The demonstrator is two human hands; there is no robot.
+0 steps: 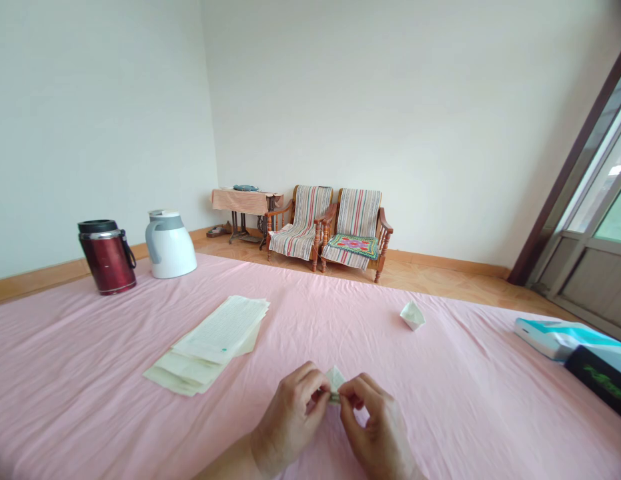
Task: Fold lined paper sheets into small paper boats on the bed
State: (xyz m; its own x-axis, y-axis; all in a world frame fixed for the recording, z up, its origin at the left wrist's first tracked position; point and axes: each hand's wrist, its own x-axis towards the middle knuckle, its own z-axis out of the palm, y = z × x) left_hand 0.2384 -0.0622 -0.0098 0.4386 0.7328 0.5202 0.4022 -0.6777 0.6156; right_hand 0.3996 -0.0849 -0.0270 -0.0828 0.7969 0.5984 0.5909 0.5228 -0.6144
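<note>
Both hands meet low in the middle of the view over a pink tablecloth. My left hand and my right hand each pinch a small folded piece of pale paper between thumb and fingers, a little above the cloth. A stack of lined paper sheets lies fanned out to the left of my hands. A finished folded paper shape sits on the cloth farther off to the right.
A dark red flask and a white jug stand at the table's far left. A teal-and-white box and a dark box lie at the right edge. Two striped wooden armchairs stand by the far wall.
</note>
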